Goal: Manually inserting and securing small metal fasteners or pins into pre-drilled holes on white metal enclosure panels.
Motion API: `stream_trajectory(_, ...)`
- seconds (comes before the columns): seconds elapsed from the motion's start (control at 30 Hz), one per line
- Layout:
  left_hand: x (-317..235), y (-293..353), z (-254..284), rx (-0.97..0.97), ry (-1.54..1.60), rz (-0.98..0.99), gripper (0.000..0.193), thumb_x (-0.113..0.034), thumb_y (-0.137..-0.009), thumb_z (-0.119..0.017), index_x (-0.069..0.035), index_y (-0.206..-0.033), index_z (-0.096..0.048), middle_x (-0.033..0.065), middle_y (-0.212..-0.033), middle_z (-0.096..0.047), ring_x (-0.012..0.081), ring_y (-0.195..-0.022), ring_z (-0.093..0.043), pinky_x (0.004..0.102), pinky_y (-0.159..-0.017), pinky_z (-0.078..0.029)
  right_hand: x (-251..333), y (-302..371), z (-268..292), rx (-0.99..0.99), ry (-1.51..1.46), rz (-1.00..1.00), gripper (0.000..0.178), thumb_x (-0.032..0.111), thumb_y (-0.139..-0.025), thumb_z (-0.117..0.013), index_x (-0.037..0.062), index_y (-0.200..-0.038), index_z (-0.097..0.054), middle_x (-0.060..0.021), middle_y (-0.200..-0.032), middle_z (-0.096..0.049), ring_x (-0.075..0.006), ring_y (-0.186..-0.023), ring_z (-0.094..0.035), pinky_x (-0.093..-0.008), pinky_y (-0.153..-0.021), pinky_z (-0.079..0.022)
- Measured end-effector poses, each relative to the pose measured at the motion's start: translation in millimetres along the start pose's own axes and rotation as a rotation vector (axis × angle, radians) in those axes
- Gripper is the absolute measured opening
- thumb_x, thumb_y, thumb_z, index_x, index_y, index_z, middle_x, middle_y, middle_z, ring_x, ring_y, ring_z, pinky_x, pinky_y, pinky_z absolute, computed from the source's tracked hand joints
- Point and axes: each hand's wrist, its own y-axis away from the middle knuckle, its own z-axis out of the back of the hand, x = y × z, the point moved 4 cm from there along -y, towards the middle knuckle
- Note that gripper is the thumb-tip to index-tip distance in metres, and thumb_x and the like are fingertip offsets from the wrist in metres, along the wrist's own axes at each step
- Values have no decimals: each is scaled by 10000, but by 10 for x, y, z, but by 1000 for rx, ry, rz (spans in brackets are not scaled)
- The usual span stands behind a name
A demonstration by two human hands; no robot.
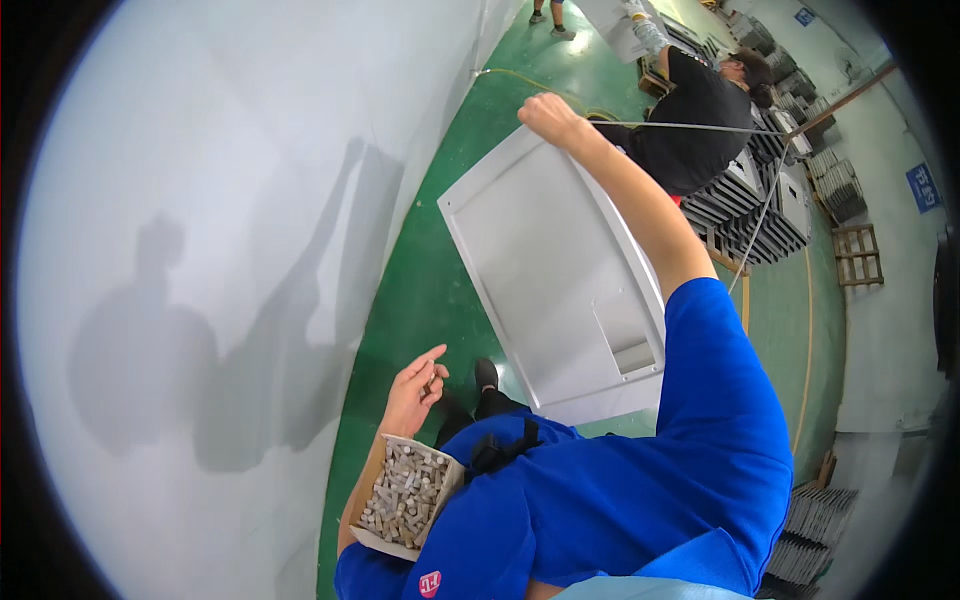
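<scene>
My right hand reaches out to the upper corner of a large white sheet panel. Its fingers are curled closed, and whatever they grip is hidden. The panel stands tilted in front of me, with a raised rim and a rectangular cutout near its lower right corner. Close to my body, my left hand has its index finger stretched out, while the thumb and other fingers close on a small pale plug. An open cardboard box rests on my left forearm against my body, filled with many small pale cylindrical plugs.
A pale wall rises along my left. Beyond the panel, a person in black bends near stacks of grey panels. Thin bars meet a brown pole at upper right. A wooden pallet leans by the far wall.
</scene>
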Motion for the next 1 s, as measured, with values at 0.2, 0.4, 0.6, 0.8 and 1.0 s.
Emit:
stream_trajectory(0.2,11,-9,5,-15,26,-4,271,-114,-966,-415,40,-1175,-496,96,-886,-560,61,-597,-405,188,-484,-311,-129,16,18,83,-127,-228,83,37,-696,-614,79,-737,-673,-118,-808,-672,-282,-770,-672,-378,-638,-544)
stream_trajectory(0.4,10,-8,34,-129,27,-22,186,-176,-957,-481,0,-978,-537,39,-728,-537,59,-531,-388,195,-453,-290,-123,17,126,217,-58,-325,178,174,-689,-699,57,-819,-668,-107,-804,-675,-284,-778,-667,-384,-638,-526)
stream_trajectory(0.6,-86,-65,57,-92,210,-203,248,-272,-983,-423,-58,-901,-517,-8,-642,-433,53,-506,-340,198,-451,-256,2131,101,697,356,-1530,517,348,307,-676,-788,44,-875,-675,-29,-719,-641,-122,-656,-594,-280,-585,-468)
stream_trajectory(0.8,-157,13,37,-130,209,-320,274,-319,-996,-368,-102,-856,-459,-30,-619,-383,49,-494,-314,206,-448,-235,3093,511,854,318,-1919,492,176,121,-747,-742,14,-811,-617,-45,-719,-626,-103,-667,-585,-252,-578,-463)
stream_trajectory(1.0,-27,-76,257,-191,224,-295,297,-320,-1002,-342,-93,-858,-469,-20,-643,-390,55,-505,-309,207,-452,-241,3237,541,742,172,-1909,296,125,111,-731,-689,20,-768,-613,-67,-687,-618,-148,-634,-601,-281,-578,-472)
